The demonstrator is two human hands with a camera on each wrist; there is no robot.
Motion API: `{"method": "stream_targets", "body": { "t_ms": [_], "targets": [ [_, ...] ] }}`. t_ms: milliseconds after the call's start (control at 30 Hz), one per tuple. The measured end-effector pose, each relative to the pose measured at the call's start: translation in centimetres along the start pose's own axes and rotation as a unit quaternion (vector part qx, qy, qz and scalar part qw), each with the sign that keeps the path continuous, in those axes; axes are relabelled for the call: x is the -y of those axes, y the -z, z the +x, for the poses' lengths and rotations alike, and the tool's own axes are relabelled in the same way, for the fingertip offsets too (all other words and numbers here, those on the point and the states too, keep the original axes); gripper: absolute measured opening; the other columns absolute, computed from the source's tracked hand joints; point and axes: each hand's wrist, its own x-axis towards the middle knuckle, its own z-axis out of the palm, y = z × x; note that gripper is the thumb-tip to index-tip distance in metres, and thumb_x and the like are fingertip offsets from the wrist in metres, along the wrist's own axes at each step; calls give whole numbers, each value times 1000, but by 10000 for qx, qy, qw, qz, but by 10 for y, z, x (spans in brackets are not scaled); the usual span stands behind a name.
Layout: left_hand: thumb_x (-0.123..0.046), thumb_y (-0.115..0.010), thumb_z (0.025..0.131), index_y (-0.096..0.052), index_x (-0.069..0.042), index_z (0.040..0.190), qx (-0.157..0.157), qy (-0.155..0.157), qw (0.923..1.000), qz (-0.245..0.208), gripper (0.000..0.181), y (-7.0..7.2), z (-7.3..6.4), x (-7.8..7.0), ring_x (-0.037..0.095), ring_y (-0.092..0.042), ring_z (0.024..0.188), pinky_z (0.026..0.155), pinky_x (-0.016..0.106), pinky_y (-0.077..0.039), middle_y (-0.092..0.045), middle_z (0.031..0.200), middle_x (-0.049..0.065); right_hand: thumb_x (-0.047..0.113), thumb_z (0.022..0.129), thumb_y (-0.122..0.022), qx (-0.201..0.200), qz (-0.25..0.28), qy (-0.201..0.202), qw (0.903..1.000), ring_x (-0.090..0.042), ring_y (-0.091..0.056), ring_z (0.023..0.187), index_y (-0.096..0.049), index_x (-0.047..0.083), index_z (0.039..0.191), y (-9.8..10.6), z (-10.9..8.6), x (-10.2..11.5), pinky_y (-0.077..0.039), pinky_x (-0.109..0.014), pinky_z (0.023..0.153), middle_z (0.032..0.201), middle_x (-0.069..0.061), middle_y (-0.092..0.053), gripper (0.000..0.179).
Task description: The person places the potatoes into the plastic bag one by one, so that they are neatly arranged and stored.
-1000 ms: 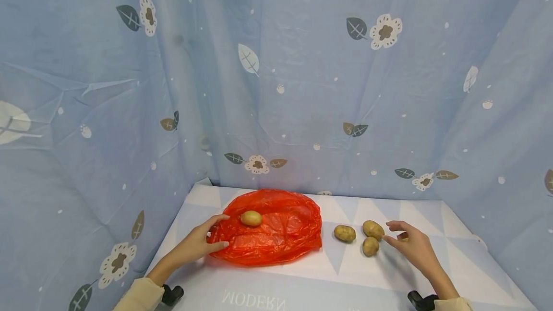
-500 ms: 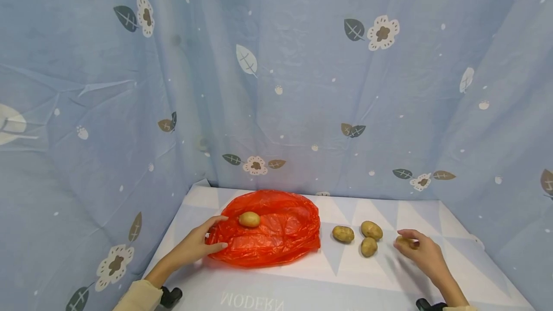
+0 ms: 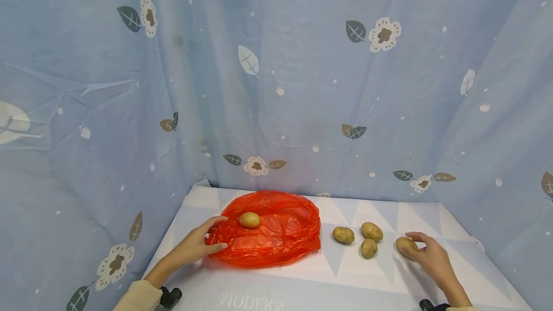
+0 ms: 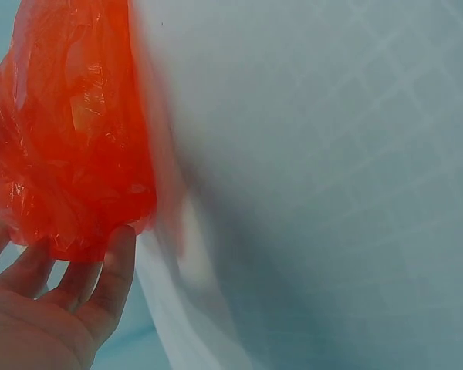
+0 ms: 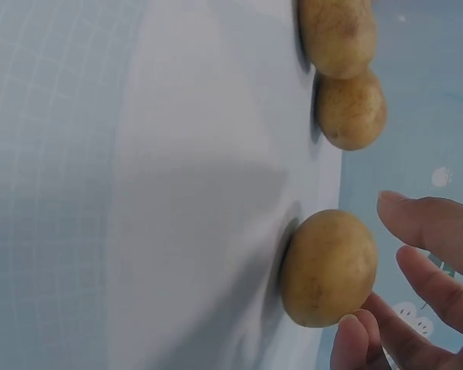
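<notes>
My left hand point(image 3: 195, 243) lies at the left end of a red plastic bag point(image 3: 282, 234), thumb and fingers spread along its edge. The left wrist view shows the fingertips against the bag's crinkled film point(image 4: 85, 154). A potato point(image 3: 249, 220) sits on the bag, near those fingers. On the right, my right hand point(image 3: 433, 257) is beside another potato point(image 3: 405, 245), its thumb and fingers spread around it. In the right wrist view this potato point(image 5: 329, 268) rests on the table, with some fingertips point(image 5: 351, 343) at its lower edge and others apart from it.
Three more potatoes lie between bag and right hand: one nearer the bag point(image 3: 343, 235), two close together, an upper one point(image 3: 372, 232) and a lower one point(image 3: 369, 248). The table point(image 3: 328, 282) has a pale patterned cover. A blue printed curtain point(image 3: 294, 109) surrounds its back and sides.
My right hand has moved right, away from the two close potatoes, and its potato has shifted with it. More of that potato now shows as the fingers spread. The left hand has stayed put.
</notes>
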Motion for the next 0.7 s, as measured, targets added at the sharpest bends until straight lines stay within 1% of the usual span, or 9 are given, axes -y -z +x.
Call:
{"method": "stream_targets", "body": {
  "t_ms": [133,333,533,633,700],
  "targets": [
    [-27,-82,89,-49,-17,149,47,4,10000,-9,69,0,0,1,35,-54,122,98,59,-51,-55,142,12,45,89,-79,73,109,-227,9997,-34,-63,100,-56,-5,137,0,2,-7,-48,-33,67,134,-33,-57,72],
    [-28,-82,89,-49,-18,149,52,34,10000,-12,69,0,0,0,37,-53,127,102,63,-48,-54,145,13,45,89,-79,171,130,-331,9992,-40,-62,104,-54,-6,137,-4,7,-17,-47,-33,70,134,-34,-57,74],
    [-27,-82,89,-49,-17,149,69,23,10000,-18,69,-1,1,0,41,-50,133,105,66,-44,-51,149,15,47,88,-80,324,340,-465,9978,-45,-59,110,-51,-7,139,-6,10,-19,-50,-35,72,135,-37,-54,80],
    [-25,-82,89,-49,-18,149,82,59,9999,-44,69,-2,0,-1,41,-49,134,105,67,-43,-51,149,15,46,86,-82,397,421,-514,9970,-46,-58,111,-48,-7,141,-9,10,-22,-52,-39,75,135,-39,-52,83],
    [-25,-82,89,-49,-19,149,87,81,9999,-40,69,-2,0,-2,41,-49,134,105,67,-43,-51,149,15,46,85,-83,462,484,-588,9960,-47,-57,113,-47,-7,142,-11,12,-22,-53,-46,81,136,-40,-50,86]
  ]
}}
